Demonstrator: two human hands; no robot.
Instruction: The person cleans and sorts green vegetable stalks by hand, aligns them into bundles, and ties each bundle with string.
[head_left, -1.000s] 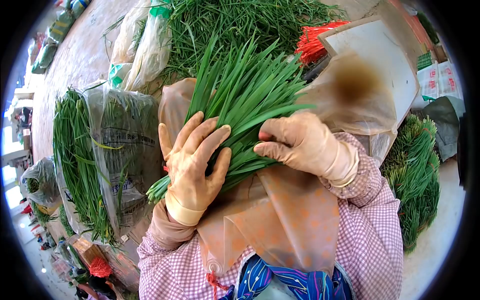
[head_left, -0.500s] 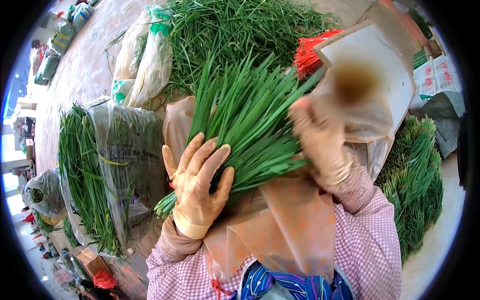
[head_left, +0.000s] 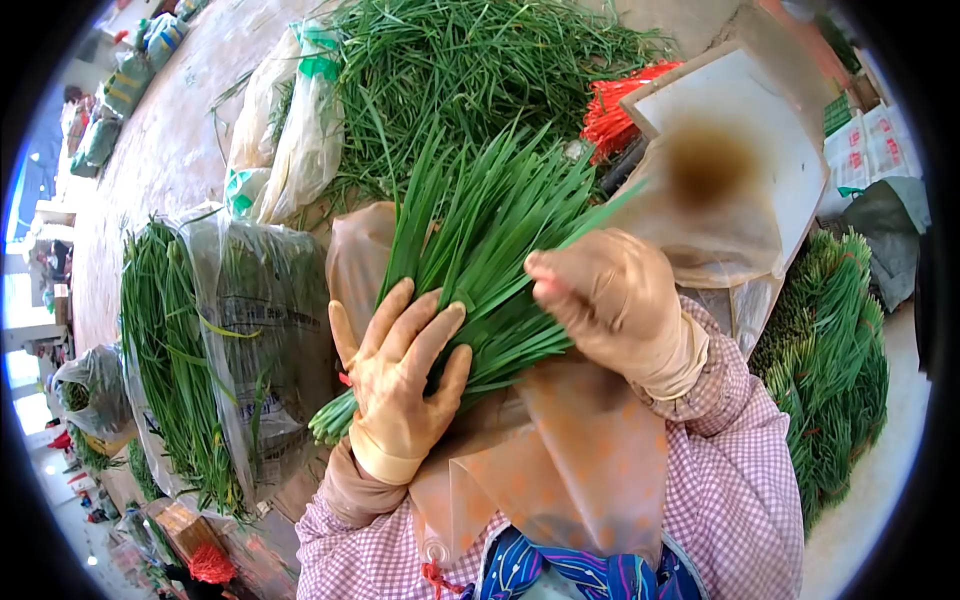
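Note:
A bunch of long, flat green leaves, like garlic chives [head_left: 490, 240], lies slantwise across my lap, its pale cut ends at the lower left. My gloved left hand [head_left: 400, 375] holds the bunch down near those ends, fingers spread over the stems. A small bit of red shows beside that palm. Above the right side of the leaves is my gloved right hand [head_left: 615, 305], fingers curled together in a pinch. Its fingertips are reddish, and whatever they pinch is hard to make out. One long leaf sticks out past this hand toward the upper right.
Loose greens [head_left: 480, 70] are heaped ahead, beside red ties [head_left: 620, 110] and a white board [head_left: 745, 130]. Plastic-wrapped greens [head_left: 255, 340] stand at left, near clear bags [head_left: 300, 140]. Stacked bunches [head_left: 830, 370] lie at right. A brownish plastic apron [head_left: 560, 460] covers my lap.
My right hand has moved left and down, in over the leaves, and its fingers are now curled together. My left hand stays on the stems.

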